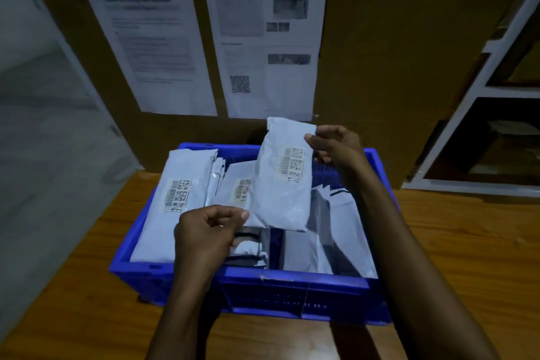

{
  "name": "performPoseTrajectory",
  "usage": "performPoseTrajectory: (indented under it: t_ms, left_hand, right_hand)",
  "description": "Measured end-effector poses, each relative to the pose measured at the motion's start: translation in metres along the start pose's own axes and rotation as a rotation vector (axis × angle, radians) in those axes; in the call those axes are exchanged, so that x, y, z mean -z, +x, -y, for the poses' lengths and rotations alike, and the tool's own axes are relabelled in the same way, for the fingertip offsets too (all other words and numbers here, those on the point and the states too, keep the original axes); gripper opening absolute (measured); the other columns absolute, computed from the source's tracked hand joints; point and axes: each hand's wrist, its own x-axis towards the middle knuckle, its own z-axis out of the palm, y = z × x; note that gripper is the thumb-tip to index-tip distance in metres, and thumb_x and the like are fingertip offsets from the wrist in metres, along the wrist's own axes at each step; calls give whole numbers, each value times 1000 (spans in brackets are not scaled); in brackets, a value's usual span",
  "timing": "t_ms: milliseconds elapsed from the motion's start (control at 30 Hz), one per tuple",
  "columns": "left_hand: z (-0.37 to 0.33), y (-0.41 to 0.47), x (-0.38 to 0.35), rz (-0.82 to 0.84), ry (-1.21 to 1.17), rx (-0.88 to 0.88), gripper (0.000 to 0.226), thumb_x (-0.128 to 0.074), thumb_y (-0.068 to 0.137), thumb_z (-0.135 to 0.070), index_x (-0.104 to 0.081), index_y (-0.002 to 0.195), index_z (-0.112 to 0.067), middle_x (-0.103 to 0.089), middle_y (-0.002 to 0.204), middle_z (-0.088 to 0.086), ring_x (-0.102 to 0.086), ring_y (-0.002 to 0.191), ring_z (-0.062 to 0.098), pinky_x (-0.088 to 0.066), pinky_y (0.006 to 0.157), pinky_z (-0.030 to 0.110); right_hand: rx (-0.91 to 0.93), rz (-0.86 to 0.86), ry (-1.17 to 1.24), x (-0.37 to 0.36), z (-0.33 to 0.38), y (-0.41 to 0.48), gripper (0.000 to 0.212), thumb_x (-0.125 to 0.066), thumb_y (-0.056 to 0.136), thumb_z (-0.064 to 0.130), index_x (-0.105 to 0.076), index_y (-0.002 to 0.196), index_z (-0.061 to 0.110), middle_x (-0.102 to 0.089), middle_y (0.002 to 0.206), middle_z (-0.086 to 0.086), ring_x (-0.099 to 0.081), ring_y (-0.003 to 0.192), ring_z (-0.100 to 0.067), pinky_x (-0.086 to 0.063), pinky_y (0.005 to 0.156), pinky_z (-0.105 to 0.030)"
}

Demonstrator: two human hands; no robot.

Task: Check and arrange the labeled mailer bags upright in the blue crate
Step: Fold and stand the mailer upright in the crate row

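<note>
Head view: you are pinching the labeled mailer bag [282, 184] over the blue crate [292, 292], right hand [336, 147] at top corner, left hand [204, 232] at bottom corner; it is seeming light, limp, slick, suiting corner holds.

This is looking like a parcel sorting or dispatch station in a storeroom. A blue plastic crate [292, 279] is sitting on a wooden bench [455, 242], holding white mailer bags [187, 166], several of them showing a printed barcode label [178, 194]. Behind the crate a brown cardboard panel [380, 67] is standing as a backboard. Two printed instruction sheets [152, 38] are hanging on it, their text too blurred to read, the right one showing small photos and a QR code [240, 84]. White shelving [496, 90] is standing at the right edge. The left hand [204, 234] and right hand [336, 146] are holding one labelled mailer bag [280, 202] over the crate.
</note>
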Motion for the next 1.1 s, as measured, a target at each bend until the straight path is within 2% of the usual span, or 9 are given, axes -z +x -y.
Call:
performPoseTrajectory:
  t_ms: [200, 333, 500, 667, 767, 867, 933, 1000, 1100]
  left_hand:
    - [7, 5, 15, -182, 373, -30, 10, -86, 78, -26, -76, 73, -25, -70, 63, -4, -68, 67, 20, -57, 71, 36]
    - [12, 2, 25, -196, 458, -23, 5, -85, 79, -22, -81, 77, -19, -75, 74, 2, -69, 79, 23, -57, 77, 35]
    - [14, 1, 35, -193, 560, 41, 8, -87, 77, -22, -80, 77, -18, -77, 82, 7, -70, 87, 28, -56, 79, 35]
    - [3, -1, 28, -291, 663, -27, 27, -88, 76, -24, -80, 100, -15, -76, 103, 12, -68, 102, 31, -55, 86, 38]
    - [4, 2, 13, -153, 565, -363, 29, -85, 80, -19, -79, 109, -16, -75, 102, 4, -67, 93, 21, -52, 85, 32]
    - [12, 13, -6, 103, 540, -562, 43, -73, 93, -21, -65, 135, -18, -64, 137, 2, -52, 132, 20, -40, 111, 38]
    - [19, 23, -13, 262, 605, -563, 55, -58, 102, -31, -41, 154, -23, -36, 162, -5, -23, 153, 15, -16, 124, 36]
    - [29, 35, -16, 387, 699, -500, 64, -46, 106, -40, -18, 162, -27, -9, 169, -9, 1, 157, 10, 1, 126, 35]
    - [37, 48, -15, 486, 756, -397, 66, -40, 109, -37, -4, 163, -26, 6, 170, -12, 13, 155, 7, 8, 126, 35]
  right_hand:
    - [-50, 153, -171, -41, -33, 15, 17, -80, 86, 4, -73, 95, -9, -64, 60, -5, -55, 45, -7, -53, 52, -24]
    - [-127, 223, -178, -52, -55, 14, 21, -77, 87, 0, -72, 101, -15, -65, 72, -16, -57, 54, -19, -57, 55, -24]
    - [-119, 325, -228, -49, -65, 15, 25, -80, 86, 5, -73, 104, -10, -71, 84, -20, -67, 62, -21, -62, 66, -29]
    - [-28, 336, -301, -52, -68, 7, 22, -81, 87, 11, -75, 100, -4, -75, 86, -23, -68, 69, -27, -62, 66, -29]
    - [36, 332, -390, -54, -72, 5, 18, -82, 86, 19, -78, 96, 5, -78, 85, -17, -74, 78, -33, -64, 76, -40]
    - [54, 344, -401, -52, -71, 3, 20, -82, 87, 26, -80, 97, 9, -79, 88, -11, -76, 82, -28, -65, 76, -39]
    - [48, 333, -373, -48, -66, 1, 22, -78, 91, 26, -79, 102, 7, -78, 91, -10, -73, 79, -22, -65, 72, -33]
    - [23, 298, -331, -41, -60, -1, 26, -75, 94, 24, -76, 107, 2, -73, 87, -11, -68, 71, -14, -61, 64, -25]
    - [4, 242, -295, -28, -54, 1, 27, -73, 96, 21, -74, 108, -3, -64, 81, -15, -60, 66, -19, -55, 55, -22]
